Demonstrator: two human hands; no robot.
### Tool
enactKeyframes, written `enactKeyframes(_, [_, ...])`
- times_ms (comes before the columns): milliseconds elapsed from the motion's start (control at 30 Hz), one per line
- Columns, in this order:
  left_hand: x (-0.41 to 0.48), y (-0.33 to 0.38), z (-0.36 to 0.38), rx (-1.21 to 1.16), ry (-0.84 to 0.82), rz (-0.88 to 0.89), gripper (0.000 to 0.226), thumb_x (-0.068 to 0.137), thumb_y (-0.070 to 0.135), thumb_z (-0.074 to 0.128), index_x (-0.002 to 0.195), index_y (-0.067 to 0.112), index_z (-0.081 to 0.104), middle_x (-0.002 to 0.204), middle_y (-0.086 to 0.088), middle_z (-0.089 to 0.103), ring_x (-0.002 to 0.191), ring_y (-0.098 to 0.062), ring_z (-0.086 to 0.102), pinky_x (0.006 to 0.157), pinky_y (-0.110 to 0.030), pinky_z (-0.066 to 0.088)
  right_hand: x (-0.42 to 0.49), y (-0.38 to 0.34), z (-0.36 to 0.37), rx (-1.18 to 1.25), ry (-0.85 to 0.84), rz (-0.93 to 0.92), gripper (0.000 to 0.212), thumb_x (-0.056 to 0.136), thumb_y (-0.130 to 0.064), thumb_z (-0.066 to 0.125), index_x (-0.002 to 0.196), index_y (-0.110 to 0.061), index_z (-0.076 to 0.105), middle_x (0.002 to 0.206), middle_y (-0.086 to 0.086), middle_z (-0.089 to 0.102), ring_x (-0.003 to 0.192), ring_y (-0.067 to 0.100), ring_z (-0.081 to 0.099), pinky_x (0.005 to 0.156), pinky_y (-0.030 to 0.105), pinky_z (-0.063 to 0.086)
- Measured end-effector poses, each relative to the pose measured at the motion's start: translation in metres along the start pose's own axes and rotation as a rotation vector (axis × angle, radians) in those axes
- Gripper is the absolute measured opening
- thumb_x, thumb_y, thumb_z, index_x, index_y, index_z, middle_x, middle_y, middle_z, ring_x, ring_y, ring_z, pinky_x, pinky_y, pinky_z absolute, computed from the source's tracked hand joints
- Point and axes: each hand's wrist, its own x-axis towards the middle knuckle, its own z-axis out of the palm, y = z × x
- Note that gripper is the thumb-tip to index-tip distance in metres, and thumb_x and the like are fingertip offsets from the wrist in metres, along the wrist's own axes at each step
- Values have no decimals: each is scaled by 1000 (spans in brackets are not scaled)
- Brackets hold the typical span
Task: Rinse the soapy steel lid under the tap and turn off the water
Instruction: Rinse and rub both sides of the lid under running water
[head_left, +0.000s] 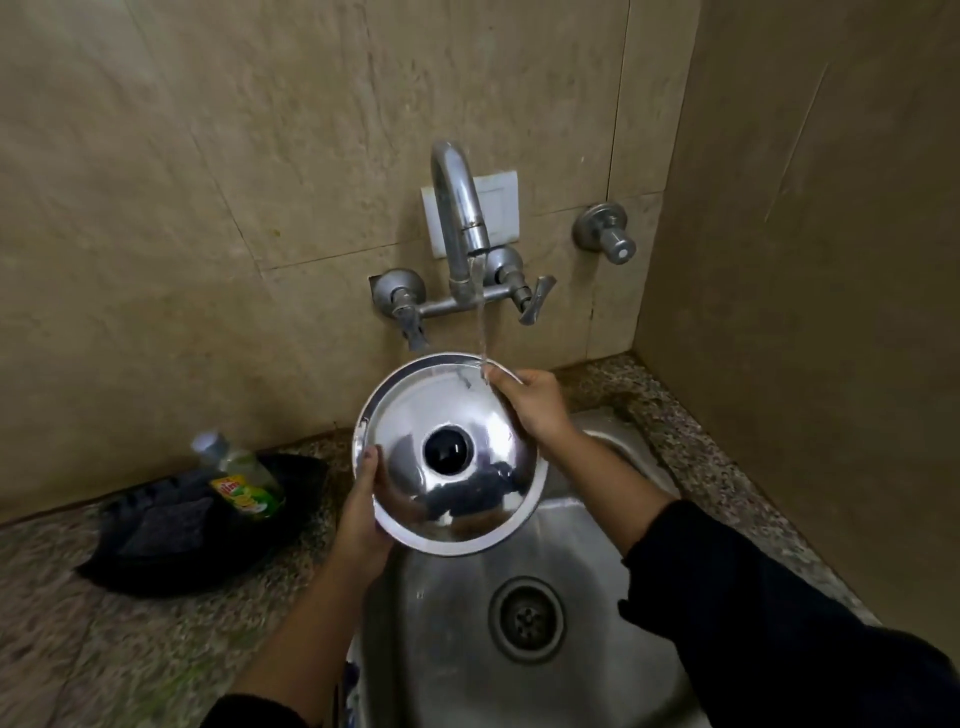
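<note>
The steel lid (451, 454) is held tilted above the sink (587, 670), domed side up, with its black knob (448, 450) facing the camera. It is gripped at two opposite points of its rim. The left hand (363, 512) is closed around the lower-left edge, thumb laid over the top face and fingers hidden beneath. The right hand (530, 402) is clamped on the upper-right edge, fingers curled over the rim, its dark sleeve (769, 597) pushed back from the wrist.

A thin stream of water (481, 327) is seen falling from the tap spout (462, 208) and striking the rim just beside the right hand's fingertips, at the far edge of the lid. The tap's right lever (535, 301) is set on the wall just beyond the right-hand grip, the left lever (410, 317) above the lid's far-left edge, and a separate round valve (608, 234) further out to the right.

Out to the side of the left-hand grip, on the speckled stone counter (130, 649), a black tray (208, 551) is placed, with a dark scrubbing pad and a bottle of green dish liquid (244, 480) lying in it. On the bottle's yellow and red label the letters "Vim" can be partly read; the smaller print is too blurred to read. The drain (525, 618) is seen below the lid, between the two forearms
</note>
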Motion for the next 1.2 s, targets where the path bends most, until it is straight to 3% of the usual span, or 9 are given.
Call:
enactKeyframes(100, [3,4,0,-100,8,-13,60,86,58,49,134,21,50,132,-15,59,116,-37,60,89,-55,52,-1,2,9,-173,90,-44,50,83,-56,63,51,-20,51,53,-2,55,55,17,52,56,30,39])
enactKeyframes(200, [8,0,2,-72,109,57,73,71,61,70,130,20,55,138,-16,54,124,-39,53,102,-63,39,-11,11,3,-340,215,-84,45,85,-65,51,66,-24,57,68,-2,65,66,18,61,62,32,47])
enactKeyframes(400, [9,-14,41,106,146,95,31,88,42,59,96,14,69,91,-6,76,88,-24,70,83,-48,54,-14,34,-31,-636,406,-311,21,99,-30,44,91,-12,54,95,11,62,87,29,58,67,33,38])
enactKeyframes(500, [14,-19,57,275,95,116,35,83,45,65,87,10,68,86,-10,72,82,-26,68,77,-39,53,-4,28,-41,-788,275,-378,27,99,-33,43,103,-11,57,108,11,60,103,31,53,84,40,41])
enactKeyframes(567, [15,-18,70,385,53,151,30,87,38,63,87,8,70,79,-9,74,71,-21,70,64,-30,54,1,12,-42,-908,55,-455,43,95,-49,42,118,-15,56,120,9,56,114,27,47,93,40,34])
enactKeyframes(700, [18,-8,83,407,0,164,27,92,30,57,95,7,71,86,-12,76,78,-24,72,66,-30,56,0,-16,-39,-1021,-354,-574,67,93,-55,47,149,-25,28,157,1,28,145,18,19,114,45,10])
enactKeyframes(767, [20,-3,84,381,68,182,30,91,33,58,93,5,71,91,-17,74,83,-31,70,77,-36,56,-9,-15,-33,-1153,-384,-596,75,93,-54,45,153,-23,13,162,-1,10,149,16,3,117,48,0])
enactKeyframes(1000, [18,11,68,377,250,183,40,89,45,57,85,7,70,90,-21,68,82,-33,64,83,-46,51,-55,52,-45,-1380,-276,-1065,51,98,-41,38,149,-33,30,157,-10,28,148,16,16,114,48,11])
enactKeyframes(1200, [11,11,62,219,332,202,29,94,34,53,82,10,63,80,-9,65,72,-24,62,65,-32,52,-56,68,-63,-1186,-361,-787,52,103,-41,24,153,-35,12,158,-14,17,149,11,8,119,40,9])
